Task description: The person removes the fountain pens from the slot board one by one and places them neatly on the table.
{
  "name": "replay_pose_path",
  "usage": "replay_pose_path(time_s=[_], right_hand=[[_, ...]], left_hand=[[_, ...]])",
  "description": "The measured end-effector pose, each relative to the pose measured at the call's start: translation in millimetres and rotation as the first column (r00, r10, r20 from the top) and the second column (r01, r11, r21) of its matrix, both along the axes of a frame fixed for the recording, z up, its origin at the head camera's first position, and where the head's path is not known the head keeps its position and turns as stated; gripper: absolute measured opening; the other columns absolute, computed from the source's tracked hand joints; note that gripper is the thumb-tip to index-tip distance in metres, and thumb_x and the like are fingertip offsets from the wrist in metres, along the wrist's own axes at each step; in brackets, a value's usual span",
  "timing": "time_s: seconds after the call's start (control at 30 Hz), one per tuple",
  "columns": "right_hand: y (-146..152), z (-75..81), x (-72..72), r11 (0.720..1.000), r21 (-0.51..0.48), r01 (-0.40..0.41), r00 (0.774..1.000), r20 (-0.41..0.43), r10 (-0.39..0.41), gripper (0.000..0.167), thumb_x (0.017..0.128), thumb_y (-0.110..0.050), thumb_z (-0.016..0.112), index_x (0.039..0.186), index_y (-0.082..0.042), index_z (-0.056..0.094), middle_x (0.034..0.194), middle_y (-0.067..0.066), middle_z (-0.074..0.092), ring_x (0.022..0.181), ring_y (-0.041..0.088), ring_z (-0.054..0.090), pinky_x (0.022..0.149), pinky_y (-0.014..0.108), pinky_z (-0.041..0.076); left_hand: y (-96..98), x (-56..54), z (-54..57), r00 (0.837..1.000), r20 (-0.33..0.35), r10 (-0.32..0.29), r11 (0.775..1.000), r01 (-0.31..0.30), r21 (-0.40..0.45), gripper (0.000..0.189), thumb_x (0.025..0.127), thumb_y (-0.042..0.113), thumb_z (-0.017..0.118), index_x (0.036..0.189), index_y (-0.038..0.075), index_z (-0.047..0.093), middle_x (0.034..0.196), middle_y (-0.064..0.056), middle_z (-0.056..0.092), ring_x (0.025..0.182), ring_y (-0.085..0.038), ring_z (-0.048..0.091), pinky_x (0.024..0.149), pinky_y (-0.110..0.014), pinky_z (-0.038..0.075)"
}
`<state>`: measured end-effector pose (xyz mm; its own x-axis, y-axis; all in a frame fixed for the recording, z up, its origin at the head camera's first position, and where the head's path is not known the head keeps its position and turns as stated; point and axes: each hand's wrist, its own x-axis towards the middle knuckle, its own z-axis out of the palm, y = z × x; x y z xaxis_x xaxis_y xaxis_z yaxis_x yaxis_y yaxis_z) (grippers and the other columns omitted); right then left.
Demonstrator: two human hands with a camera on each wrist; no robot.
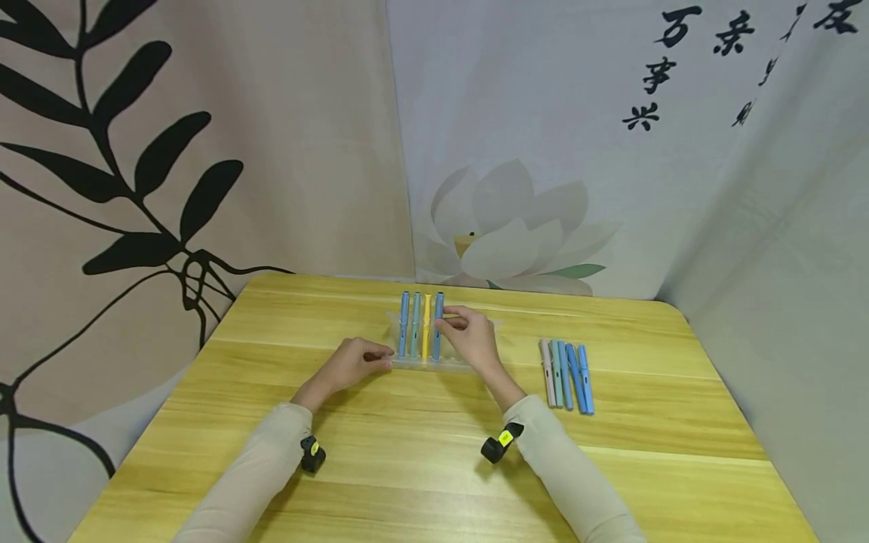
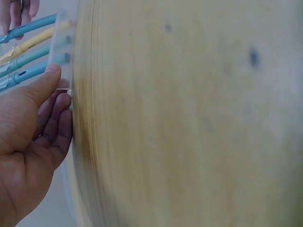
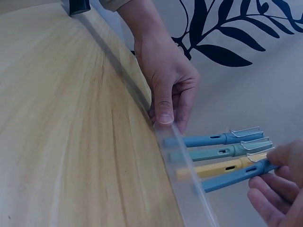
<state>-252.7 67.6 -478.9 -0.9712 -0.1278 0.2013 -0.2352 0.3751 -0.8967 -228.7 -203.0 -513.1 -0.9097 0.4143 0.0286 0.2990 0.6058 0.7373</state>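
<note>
Nearest, five loose pens [image 1: 566,377] lie side by side, around three o'clock from the clear rack [image 1: 453,366]. The left hand [image 1: 353,363] pinches the rack's nine-o'clock end, thumb against curled fingers. Slightly farther, the right hand [image 1: 471,337] pinches an upright blue pen [image 3: 232,180], at the yellow pen's [image 1: 426,328] three o'clock.

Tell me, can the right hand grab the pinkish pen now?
Probably not right away: the right hand pinches a blue pen. Otherwise the way looks free, with nothing covering the pinkish pen.
</note>
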Motion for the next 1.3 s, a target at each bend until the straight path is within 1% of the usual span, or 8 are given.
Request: replay_pose_path(time_s=[0.27, 0.53, 0.67, 0.93, 1.07, 1.3], right_hand=[[4, 8.7, 3.0, 1.000, -0.023, -0.006, 0.999, -0.038, 0.005, 0.033, 0.096, -0.027, 0.074, 0.123, -0.008, 0.073, 0.106, 0.008, 0.078, 0.094, 0.022, 0.075, 0.081, 0.039, 0.062], [10, 27.6, 13.3, 0.998, -0.053, -0.015, 0.998, -0.061, 0.012, 0.032, 0.096, -0.026, 0.074, 0.123, -0.009, 0.074, 0.106, 0.009, 0.078, 0.095, 0.024, 0.075, 0.082, 0.042, 0.061], [16, 33.2, 15.8, 0.998, -0.062, -0.022, 0.998, -0.067, 0.018, 0.032, 0.096, -0.027, 0.075, 0.123, -0.010, 0.074, 0.105, 0.010, 0.078, 0.094, 0.025, 0.075, 0.081, 0.043, 0.061], [30, 36.3, 17.8, 0.998, -0.056, 0.004, 0.999, -0.041, -0.006, 0.032, 0.096, -0.028, 0.075, 0.123, -0.011, 0.074, 0.106, 0.008, 0.077, 0.096, 0.023, 0.074, 0.083, 0.040, 0.061], [38, 34.9, 18.6, 0.999, -0.052, 0.010, 0.999, -0.031, -0.012, 0.034, 0.096, -0.029, 0.075, 0.125, -0.011, 0.073, 0.108, 0.010, 0.077, 0.097, 0.024, 0.074, 0.084, 0.039, 0.061], [54, 35.6, 22.9, 0.995, -0.093, 0.025, 1.000, 0.014, -0.023, 0.037, 0.096, -0.030, 0.075, 0.127, -0.010, 0.072, 0.110, 0.013, 0.075, 0.099, 0.027, 0.072, 0.084, 0.041, 0.060]], left_hand=[[0.9, 0.4, -0.8, 1.000, -0.004, -0.010, 1.000, 0.010, -0.003, 0.033, 0.098, 0.021, 0.071, 0.126, 0.004, 0.073, 0.117, -0.009, 0.075, 0.102, -0.020, 0.071, 0.089, -0.039, 0.059], [0.2, 1.5, -1.8, 1.000, -0.016, -0.009, 1.000, 0.009, -0.002, 0.033, 0.098, 0.022, 0.071, 0.125, 0.004, 0.073, 0.117, -0.010, 0.075, 0.103, -0.022, 0.070, 0.089, -0.041, 0.059], [0.7, 1.9, -1.7, 1.000, -0.014, 0.001, 1.000, -0.001, -0.005, 0.032, 0.098, 0.021, 0.071, 0.124, 0.003, 0.074, 0.117, -0.010, 0.075, 0.103, -0.022, 0.070, 0.089, -0.041, 0.059], [0.8, 1.6, -1.0, 1.000, -0.013, 0.003, 1.000, -0.003, -0.004, 0.033, 0.098, 0.022, 0.072, 0.125, 0.004, 0.074, 0.117, -0.010, 0.075, 0.104, -0.022, 0.070, 0.089, -0.042, 0.059], [1.2, 0.5, -1.2, 1.000, -0.016, 0.008, 1.000, -0.008, -0.011, 0.033, 0.097, 0.023, 0.072, 0.125, 0.004, 0.074, 0.117, -0.009, 0.075, 0.104, -0.022, 0.070, 0.089, -0.041, 0.059], [2.7, -2.0, -1.2, 0.999, -0.031, 0.010, 1.000, -0.011, -0.025, 0.032, 0.096, 0.023, 0.073, 0.122, 0.004, 0.075, 0.114, -0.008, 0.076, 0.101, -0.020, 0.071, 0.089, -0.040, 0.059]])
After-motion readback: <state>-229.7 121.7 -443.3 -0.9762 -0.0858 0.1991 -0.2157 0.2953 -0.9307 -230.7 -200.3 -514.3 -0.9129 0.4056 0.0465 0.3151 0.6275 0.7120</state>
